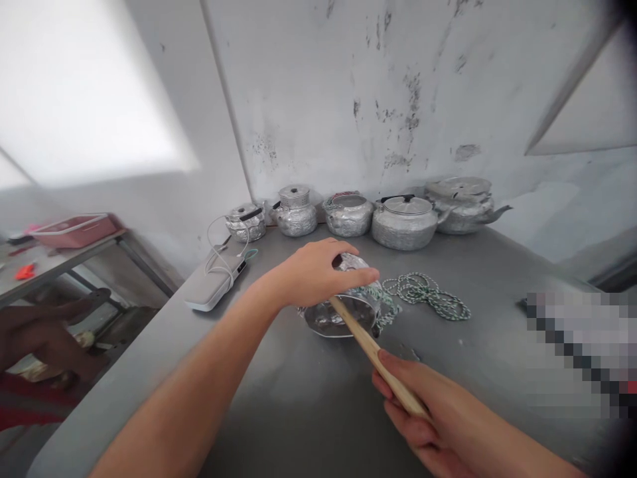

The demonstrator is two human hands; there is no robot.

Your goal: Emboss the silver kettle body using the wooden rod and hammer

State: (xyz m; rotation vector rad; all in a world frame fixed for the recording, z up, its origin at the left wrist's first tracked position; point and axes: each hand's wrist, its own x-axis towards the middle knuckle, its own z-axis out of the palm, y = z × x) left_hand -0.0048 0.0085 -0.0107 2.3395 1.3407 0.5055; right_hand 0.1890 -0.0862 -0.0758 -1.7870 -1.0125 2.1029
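Note:
A dented silvery metal pot (365, 313) lies tipped on the table with its wide mouth facing me. My left hand (318, 269) grips it from above, thumb and fingers over its upper side. Green and white cord (387, 317) is wound along the pot's right side. My right hand (423, 411) is closed around a wooden stick (368, 346). The stick slants up and left from my fist, and its far end reaches into the pot's mouth, where its tip is hidden.
Several metal kettles and pots, among them a lidded kettle (404, 222), line the wall. A coil of cord (430, 295) lies right of the pot. A grey power bank (216, 279) with a white cable sits left. Another person's hand (54, 332) shows beyond the grey table (279, 398).

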